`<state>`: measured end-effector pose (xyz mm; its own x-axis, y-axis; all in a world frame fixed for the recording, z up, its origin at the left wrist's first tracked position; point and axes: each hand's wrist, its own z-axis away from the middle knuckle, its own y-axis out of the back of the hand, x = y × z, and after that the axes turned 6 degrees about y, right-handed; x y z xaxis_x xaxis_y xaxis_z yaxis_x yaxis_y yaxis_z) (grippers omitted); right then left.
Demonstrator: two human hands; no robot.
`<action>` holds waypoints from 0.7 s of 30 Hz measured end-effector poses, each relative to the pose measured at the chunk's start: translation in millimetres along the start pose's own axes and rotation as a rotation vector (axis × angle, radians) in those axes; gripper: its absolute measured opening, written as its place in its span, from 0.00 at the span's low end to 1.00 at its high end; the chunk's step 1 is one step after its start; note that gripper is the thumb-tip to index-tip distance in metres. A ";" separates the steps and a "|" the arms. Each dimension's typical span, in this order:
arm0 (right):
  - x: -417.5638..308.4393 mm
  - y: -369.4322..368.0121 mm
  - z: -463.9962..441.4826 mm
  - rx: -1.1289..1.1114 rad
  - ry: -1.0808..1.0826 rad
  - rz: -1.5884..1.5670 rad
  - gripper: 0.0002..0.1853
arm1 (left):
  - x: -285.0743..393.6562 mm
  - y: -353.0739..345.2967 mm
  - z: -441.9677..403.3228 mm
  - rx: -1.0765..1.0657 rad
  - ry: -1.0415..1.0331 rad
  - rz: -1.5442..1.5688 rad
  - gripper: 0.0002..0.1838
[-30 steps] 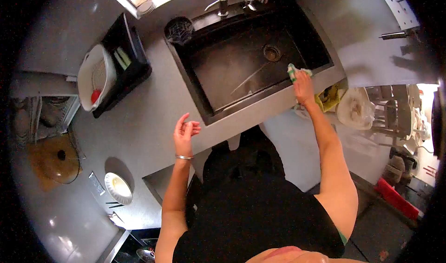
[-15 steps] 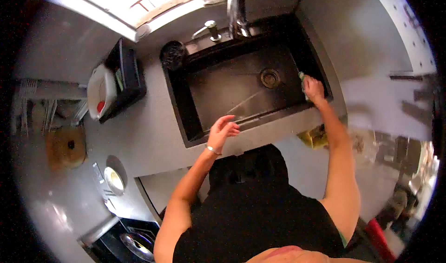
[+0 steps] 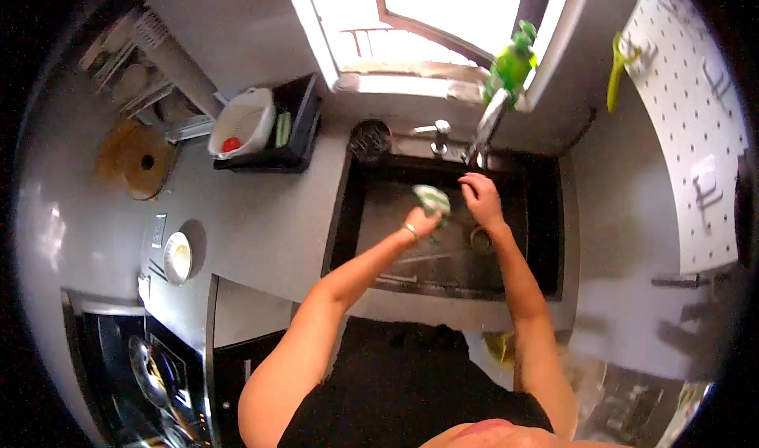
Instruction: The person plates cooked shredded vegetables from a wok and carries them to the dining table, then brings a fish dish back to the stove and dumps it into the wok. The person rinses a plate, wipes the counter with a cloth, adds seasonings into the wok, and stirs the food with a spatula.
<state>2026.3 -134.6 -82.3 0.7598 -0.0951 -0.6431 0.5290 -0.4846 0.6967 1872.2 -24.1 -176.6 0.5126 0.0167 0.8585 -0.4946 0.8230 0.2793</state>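
Over the dark sink (image 3: 395, 284), my left hand (image 3: 421, 223) has its fingers closed on a green-and-white striped cloth (image 3: 432, 200). My right hand (image 3: 483, 201) is just below the metal faucet (image 3: 492, 120), its fingers loosely bent and nothing visible in them. Whether the fingertips touch the faucet, I cannot tell. Part of the round drain (image 3: 480, 240) shows beside my right wrist. A soap dispenser (image 3: 439, 136) stands behind the sink, left of the faucet.
A green bottle (image 3: 510, 70) is on the windowsill. Left of the sink are a dark round holder (image 3: 370, 140) and a black bin (image 3: 304, 136) with a white basket (image 3: 243, 124). A white bowl (image 3: 179, 258) sits near the stove (image 3: 111, 369). A pegboard (image 3: 688, 108) covers the right wall.
The cloth has gone from my right hand at the sink's right rim to my left hand over the basin. My right hand has moved up to the faucet. The view has shifted.
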 end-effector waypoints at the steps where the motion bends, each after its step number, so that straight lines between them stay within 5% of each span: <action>1: 10.0 -4.1 -16.0 0.073 -0.018 0.121 0.19 | -4.5 -1.4 -7.4 0.098 -0.246 -0.362 0.14; 2: 26.1 -13.3 -29.3 0.151 -0.036 0.240 0.21 | -4.4 -2.3 -11.3 0.201 -0.474 -0.734 0.14; 4: 58.1 -29.8 -48.3 0.085 -0.045 0.287 0.22 | 12.1 -5.2 -3.8 0.314 -0.572 -0.595 0.17; 8: 65.4 -31.0 -48.4 -0.061 -0.163 0.325 0.23 | 61.3 5.2 25.5 0.227 -0.361 -0.233 0.18; 10: 58.7 -21.4 -35.1 -0.118 -0.109 0.255 0.23 | 43.4 -0.9 -4.3 0.049 -0.414 -0.032 0.19; 13: 56.1 -24.8 -6.8 0.162 0.019 0.130 0.20 | 54.0 -9.1 5.7 -0.086 -0.227 0.075 0.21; 14: 52.8 -22.7 2.2 0.210 -0.013 -0.011 0.19 | 62.6 -5.8 13.2 -0.175 -0.136 0.076 0.21; 15: 56.3 -23.8 10.3 0.143 -0.304 -0.466 0.21 | 63.8 -7.9 16.8 -0.156 -0.307 0.104 0.22; 17: 40.4 -24.4 36.8 0.004 -0.514 -0.918 0.32 | 47.1 -26.1 2.0 -0.010 -0.382 0.059 0.22; 18: 50.5 -26.8 45.5 -0.190 -0.648 -1.105 0.38 | 45.7 -27.9 -2.9 -0.104 -0.367 0.143 0.21; 19: 29.9 -22.7 51.9 -0.213 -0.751 -1.072 0.42 | 25.0 -39.0 -29.7 -0.011 -0.516 0.050 0.19; 21: 21.4 -21.5 54.2 -0.233 -0.666 -1.132 0.37 | 50.1 -12.7 3.1 0.009 -0.356 0.119 0.18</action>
<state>2010.8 -173.3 -128.2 -0.4313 -0.1781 -0.8845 0.8444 -0.4251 -0.3261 1902.0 -35.5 -135.9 0.1753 -0.0879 0.9806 -0.5432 0.8220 0.1707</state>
